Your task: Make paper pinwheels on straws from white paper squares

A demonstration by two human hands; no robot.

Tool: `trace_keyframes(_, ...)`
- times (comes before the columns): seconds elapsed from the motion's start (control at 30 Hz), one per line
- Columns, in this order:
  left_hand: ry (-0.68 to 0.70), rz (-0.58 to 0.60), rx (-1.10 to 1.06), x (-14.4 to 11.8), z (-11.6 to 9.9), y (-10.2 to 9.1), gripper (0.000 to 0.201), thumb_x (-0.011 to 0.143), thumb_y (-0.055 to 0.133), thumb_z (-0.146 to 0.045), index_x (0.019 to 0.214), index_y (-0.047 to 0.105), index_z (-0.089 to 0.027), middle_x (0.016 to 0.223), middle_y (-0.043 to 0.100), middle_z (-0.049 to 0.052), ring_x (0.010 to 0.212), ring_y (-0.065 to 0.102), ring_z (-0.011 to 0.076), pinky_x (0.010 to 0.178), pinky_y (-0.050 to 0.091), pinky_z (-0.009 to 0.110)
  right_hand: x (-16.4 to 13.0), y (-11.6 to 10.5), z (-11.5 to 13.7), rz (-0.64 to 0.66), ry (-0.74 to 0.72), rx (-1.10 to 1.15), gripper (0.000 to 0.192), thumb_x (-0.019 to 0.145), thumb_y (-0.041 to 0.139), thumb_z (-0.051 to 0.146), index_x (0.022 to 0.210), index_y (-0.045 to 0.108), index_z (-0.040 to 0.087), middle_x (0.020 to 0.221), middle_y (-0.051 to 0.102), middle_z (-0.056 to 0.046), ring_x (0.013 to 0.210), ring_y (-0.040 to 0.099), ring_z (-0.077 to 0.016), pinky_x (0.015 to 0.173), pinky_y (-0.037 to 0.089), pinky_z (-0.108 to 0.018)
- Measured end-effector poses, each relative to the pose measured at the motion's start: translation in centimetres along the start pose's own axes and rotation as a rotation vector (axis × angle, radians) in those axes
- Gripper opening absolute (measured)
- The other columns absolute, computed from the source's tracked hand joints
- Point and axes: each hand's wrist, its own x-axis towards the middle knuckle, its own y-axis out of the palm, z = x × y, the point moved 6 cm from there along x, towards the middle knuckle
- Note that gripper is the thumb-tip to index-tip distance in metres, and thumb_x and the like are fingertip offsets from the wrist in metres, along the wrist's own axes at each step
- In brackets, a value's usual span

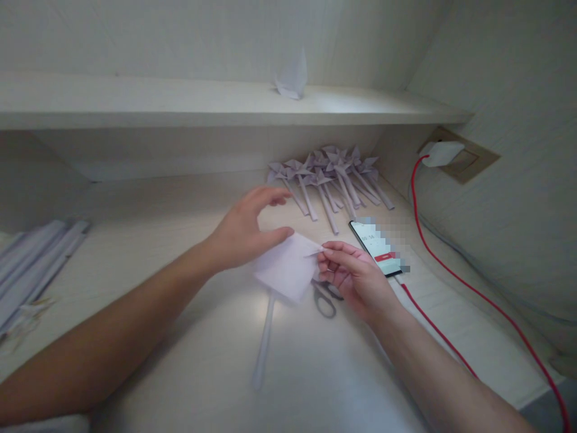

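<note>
The pale desk runs under a long shelf that carries one folded paper piece. At the desk's back edge lies a heap of paper pinwheels; paper strips lie at its left edge. Mid-desk, both hands hold a white paper square above a paper stick: the left hand pinches it with thumb below, other fingers spread apart; the right hand has fingertips clamped on its corner, over scissors. A phone on a red cable lies just right
</note>
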Motion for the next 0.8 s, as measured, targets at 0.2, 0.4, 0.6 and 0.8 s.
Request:
trace_keyframes(0.2,-0.479,0.249,-0.409,-0.2,4.0,2.4,0.045,0.078,0.076,-0.044,0.111,0.067,-0.015,0.092,0.076,0.008,0.075,0.07,0.0214,0.065,0.052,0.032,0.3,-0.8,0.1,-0.056,-0.052,0.078,0.023,0.073,0.09,0.021,0.09,0.076,0.017,0.077,0.075,-0.002,0.067,0.066,-0.0118,0.061,0.057,-0.021)
trace_keyframes(0.4,-0.369,0.146,-0.454,-0.4,2.6,2.8,0.027,0.084,0.074,-0.041,0.088,0.074,-0.014,0.082,0.073,0.005,0.07,0.064,0.0152,0.06,0.048,0.025,0.0,-0.7,0.5,-0.103,-0.075,0.046,0.025,0.071,0.091,0.022,0.09,0.076,0.016,0.082,0.077,-0.003,0.064,0.066,-0.011,0.057,0.055,-0.021)
trace_keyframes(0.6,-0.133,0.184,-0.244,-0.9,0.0,2.7,0.017,0.093,0.065,-0.031,0.089,0.075,-0.018,0.087,0.075,0.003,0.075,0.065,0.0149,0.066,0.048,0.026,-0.5,-0.5,1.0,-0.076,-0.209,-0.159,0.02,0.078,0.086,0.028,0.092,0.076,0.017,0.088,0.08,-0.006,0.054,0.061,-0.0095,0.044,0.041,-0.02)
trace_keyframes(0.8,0.008,0.277,-0.116,-1.2,-2.1,3.1,0.017,0.094,0.06,-0.021,0.089,0.076,-0.019,0.087,0.074,0.002,0.081,0.067,0.0153,0.075,0.049,0.028,-1.2,0.3,1.3,-0.08,-0.306,-0.343,0.019,0.08,0.086,0.031,0.091,0.077,0.018,0.08,0.08,-0.006,0.052,0.062,-0.0121,0.048,0.044,-0.024)
